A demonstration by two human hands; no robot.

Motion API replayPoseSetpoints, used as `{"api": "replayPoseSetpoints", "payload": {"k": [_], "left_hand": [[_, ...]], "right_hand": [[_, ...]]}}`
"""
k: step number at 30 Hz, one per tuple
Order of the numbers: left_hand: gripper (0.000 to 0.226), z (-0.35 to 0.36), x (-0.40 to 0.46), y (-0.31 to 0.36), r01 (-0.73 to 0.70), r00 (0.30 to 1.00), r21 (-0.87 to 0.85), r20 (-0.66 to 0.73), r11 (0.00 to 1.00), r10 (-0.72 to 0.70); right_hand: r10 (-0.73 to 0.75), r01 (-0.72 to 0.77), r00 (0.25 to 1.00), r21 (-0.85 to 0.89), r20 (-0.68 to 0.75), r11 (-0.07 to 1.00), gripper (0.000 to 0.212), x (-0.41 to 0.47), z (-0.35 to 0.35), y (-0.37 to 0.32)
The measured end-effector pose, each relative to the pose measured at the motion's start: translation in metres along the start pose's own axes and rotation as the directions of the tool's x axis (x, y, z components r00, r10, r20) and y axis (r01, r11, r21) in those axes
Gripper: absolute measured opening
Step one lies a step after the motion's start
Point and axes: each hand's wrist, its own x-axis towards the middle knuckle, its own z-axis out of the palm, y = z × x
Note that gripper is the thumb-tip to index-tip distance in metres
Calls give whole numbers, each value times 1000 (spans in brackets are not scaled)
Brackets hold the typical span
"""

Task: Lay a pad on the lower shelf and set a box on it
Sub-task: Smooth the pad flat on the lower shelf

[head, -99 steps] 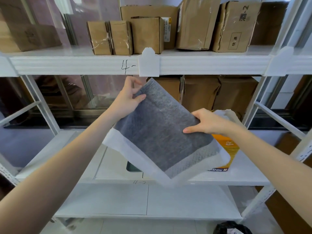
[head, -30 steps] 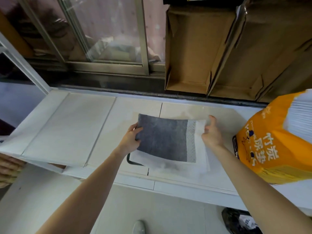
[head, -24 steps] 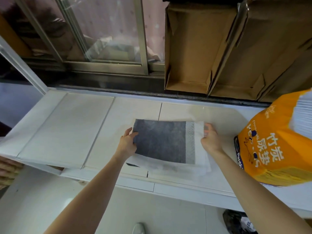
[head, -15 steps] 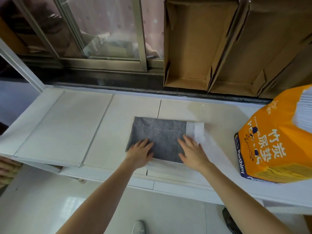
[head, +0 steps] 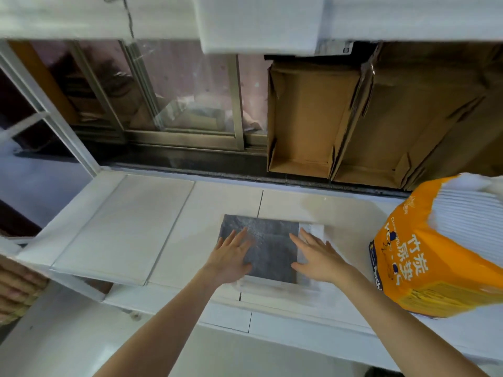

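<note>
A grey pad with a white border [head: 268, 248] lies flat on the white lower shelf [head: 122, 229], near its front edge. My left hand [head: 231, 257] rests palm down on the pad's left side with fingers spread. My right hand [head: 317, 257] lies palm down on the pad's right side, over the white border. Neither hand grips anything. Brown cardboard boxes [head: 302, 118] stand at the back right of the shelf, the nearest one with its open side facing me.
An orange pack of pads [head: 432, 257] stands on the shelf to the right of my right hand. The upper shelf's white beam [head: 258, 20] runs overhead. A window frame [head: 190, 137] lies behind the shelf. Pale floor shows below.
I lowered the pad from the air onto the shelf, let go of its edges, and laid both palms flat on it. My hands have since spread slightly apart.
</note>
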Motion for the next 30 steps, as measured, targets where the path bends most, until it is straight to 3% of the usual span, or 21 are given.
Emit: {"api": "replayPoseSetpoints", "payload": {"k": [9,16,22,30], "left_hand": [[66,-127,-51,52,-25,952,77,-302,997,47],[64,-196,-118,78,-187,850,156,-469,970,239],[63,-225,-189,82,-296,798,196,-487,935,355],[58,-283,-268,95,-385,663,240,-599,891,449]], "right_hand": [[-144,122,955,-97,-259,988,74,-106,-124,-43],[-238,161,874,-209,-424,965,72,-191,-168,-77],[-255,128,826,-273,-503,954,71,-251,-171,-109],[-270,130,723,-258,-636,957,65,-323,-187,-169]]}}
